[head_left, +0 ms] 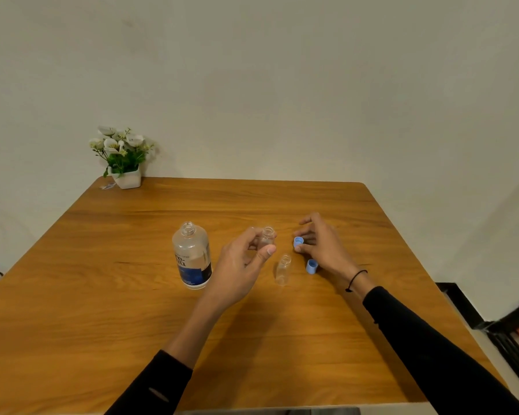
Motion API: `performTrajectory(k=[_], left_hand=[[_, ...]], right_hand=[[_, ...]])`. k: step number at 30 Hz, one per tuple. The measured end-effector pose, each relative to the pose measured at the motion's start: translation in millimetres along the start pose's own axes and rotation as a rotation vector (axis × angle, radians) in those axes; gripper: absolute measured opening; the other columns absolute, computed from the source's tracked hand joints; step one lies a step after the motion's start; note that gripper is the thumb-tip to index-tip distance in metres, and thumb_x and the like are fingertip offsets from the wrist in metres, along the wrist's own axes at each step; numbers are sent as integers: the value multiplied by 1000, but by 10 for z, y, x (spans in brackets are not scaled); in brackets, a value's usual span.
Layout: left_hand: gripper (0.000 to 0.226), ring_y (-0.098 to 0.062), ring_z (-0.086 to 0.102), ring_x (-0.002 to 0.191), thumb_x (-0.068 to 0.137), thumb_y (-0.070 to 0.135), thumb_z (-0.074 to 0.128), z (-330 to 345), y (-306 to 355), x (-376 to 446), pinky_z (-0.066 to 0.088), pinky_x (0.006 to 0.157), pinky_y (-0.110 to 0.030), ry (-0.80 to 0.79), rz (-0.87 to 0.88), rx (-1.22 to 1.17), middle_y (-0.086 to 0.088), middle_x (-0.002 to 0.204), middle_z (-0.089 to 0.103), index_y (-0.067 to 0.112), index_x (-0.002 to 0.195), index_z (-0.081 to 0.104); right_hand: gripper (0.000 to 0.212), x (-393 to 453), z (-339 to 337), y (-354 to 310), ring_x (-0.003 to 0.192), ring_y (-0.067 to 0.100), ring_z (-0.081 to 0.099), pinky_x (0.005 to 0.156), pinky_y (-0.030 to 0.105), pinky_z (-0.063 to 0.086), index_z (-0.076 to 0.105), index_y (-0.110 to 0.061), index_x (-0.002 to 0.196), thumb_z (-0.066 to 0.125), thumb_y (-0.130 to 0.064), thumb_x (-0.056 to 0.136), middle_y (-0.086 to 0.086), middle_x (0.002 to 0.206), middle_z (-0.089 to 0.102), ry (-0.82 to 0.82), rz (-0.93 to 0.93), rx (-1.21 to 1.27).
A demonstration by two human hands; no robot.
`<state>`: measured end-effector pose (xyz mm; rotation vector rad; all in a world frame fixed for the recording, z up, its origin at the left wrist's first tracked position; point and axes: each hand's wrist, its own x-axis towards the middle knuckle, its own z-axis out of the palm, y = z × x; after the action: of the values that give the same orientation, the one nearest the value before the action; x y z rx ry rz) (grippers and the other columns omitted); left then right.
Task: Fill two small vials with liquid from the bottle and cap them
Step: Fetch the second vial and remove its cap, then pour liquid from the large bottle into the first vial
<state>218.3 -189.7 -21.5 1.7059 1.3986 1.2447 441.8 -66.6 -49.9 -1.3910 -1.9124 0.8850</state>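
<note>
- Bottle (192,255): clear, upright, uncapped, on the wooden worktop (132,310). Its label is white above and dark blue below; only broken letters show, something like "re." over "nu", and the small print is too blurred to read. Whether liquid is inside cannot be told.
- Vials: two, both clear and uncapped, their contents not discernible. One vial (267,236) is just right of the bottle, pinched between thumb and fingers of the left hand (246,259). The second vial (283,269) stands free, right of the bottle and nearer the camera than the held one.
- Caps: two, both blue. One cap (297,242) is pinched at the fingertips of the right hand (321,244), further right of the bottle than the held vial. The other cap (311,266) lies on the worktop just right of the free vial.
- Pot plant (122,157): one, white flowers, far behind and left of the bottle.
</note>
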Motion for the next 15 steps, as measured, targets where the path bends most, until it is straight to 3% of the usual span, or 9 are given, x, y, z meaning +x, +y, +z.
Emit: performTrajectory(k=[2,4,11,15], left_hand=[[32,0,66,117,101,45,66,-2,-31,-39,63,96,-35,21,-13,-14,14,117,74,28,129,69],[32,-2,68,114,100,45,68,-15,-75,-90,64,93,-31,53,-22,-17,13,115,75,28,127,70],[24,-6,70,109,100,38,74,-234,-204,-415,62,77,-21,121,-59,-68,10,111,77,28,122,75],[21,-16,72,105,100,27,75,-446,-289,-572,61,73,-19,156,-90,-84,-2,109,78,24,121,76]], right_hand=[[63,-36,-32,-14,111,12,68,101,38,58,49,-29,135,84,-9,87,-5,117,68,20,-12,4],[62,-81,-54,-71,117,14,63,101,36,54,46,-32,140,80,-16,92,-8,120,64,80,-44,-29],[47,-248,-108,-679,101,5,66,79,12,55,51,-22,135,73,-9,96,-4,112,67,384,-237,69],[41,-376,15,-1046,97,7,68,80,15,55,53,-19,130,72,-6,96,-2,106,69,362,-344,152]])
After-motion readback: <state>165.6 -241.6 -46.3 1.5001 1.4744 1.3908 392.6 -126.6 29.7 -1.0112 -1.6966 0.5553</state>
